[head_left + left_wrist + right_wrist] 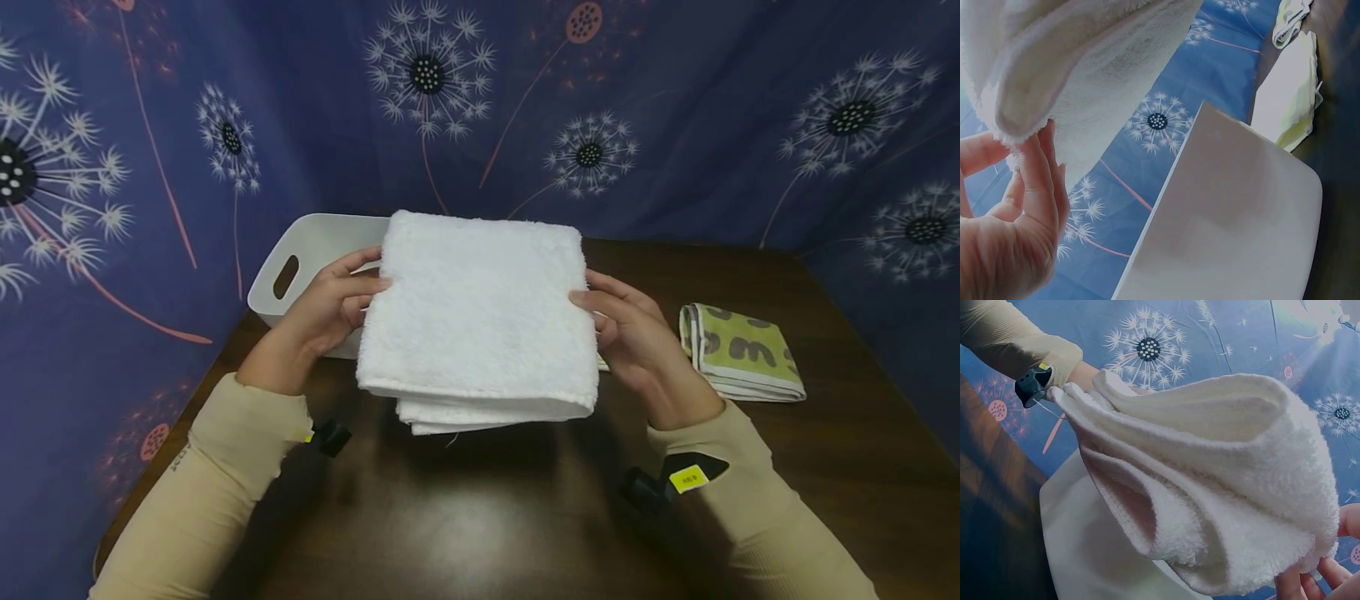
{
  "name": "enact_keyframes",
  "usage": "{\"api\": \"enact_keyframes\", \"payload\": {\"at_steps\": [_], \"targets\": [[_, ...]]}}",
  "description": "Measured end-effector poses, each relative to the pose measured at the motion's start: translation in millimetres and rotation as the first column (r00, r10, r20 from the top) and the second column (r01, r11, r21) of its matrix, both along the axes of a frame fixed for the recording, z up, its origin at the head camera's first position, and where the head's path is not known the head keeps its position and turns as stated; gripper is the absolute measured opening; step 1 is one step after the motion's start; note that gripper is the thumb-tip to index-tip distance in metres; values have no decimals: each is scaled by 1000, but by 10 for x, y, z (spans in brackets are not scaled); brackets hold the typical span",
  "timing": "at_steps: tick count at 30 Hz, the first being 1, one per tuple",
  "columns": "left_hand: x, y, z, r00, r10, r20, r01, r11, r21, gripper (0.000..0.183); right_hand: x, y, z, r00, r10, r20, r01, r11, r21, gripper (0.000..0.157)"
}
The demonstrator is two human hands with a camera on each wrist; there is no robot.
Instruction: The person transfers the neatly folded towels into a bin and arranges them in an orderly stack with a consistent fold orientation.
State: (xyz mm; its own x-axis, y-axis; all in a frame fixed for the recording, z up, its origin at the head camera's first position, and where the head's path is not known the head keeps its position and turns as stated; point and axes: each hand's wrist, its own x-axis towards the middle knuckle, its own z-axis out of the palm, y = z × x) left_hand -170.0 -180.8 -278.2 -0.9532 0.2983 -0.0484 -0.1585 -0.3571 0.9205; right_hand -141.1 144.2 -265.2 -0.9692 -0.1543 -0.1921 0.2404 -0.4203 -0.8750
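A folded white towel is held up above the table between both hands. My left hand pinches its left edge, thumb on the front and fingers behind. On the opposite edge my right hand grips it the same way. Seen from the right wrist, the towel shows several soft layers that loop and sag between the hands. In the left wrist view the fingers of the left hand close on a thick fold of the towel.
Behind the left hand stands a white bin with an oval handle hole, partly hidden by the towel. A folded green towel with grey shapes lies on the dark wooden table at the right. A blue dandelion-print cloth hangs behind.
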Motion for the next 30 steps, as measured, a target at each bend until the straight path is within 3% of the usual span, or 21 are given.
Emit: {"api": "enact_keyframes", "payload": {"at_steps": [6,15,30], "targets": [[-17,-31,11,1000,-4,-8,4,1000,0,35,-11,-42,12,1000,-9,6,9,1000,-23,39],[-43,-82,44,1000,-4,-4,4,1000,-4,35,-27,-99,51,1000,-4,-1,4,1000,-7,47],[-112,-169,78,1000,-10,-9,10,1000,13,36,-107,-177,73,1000,0,-5,0,1000,0,40]]}}
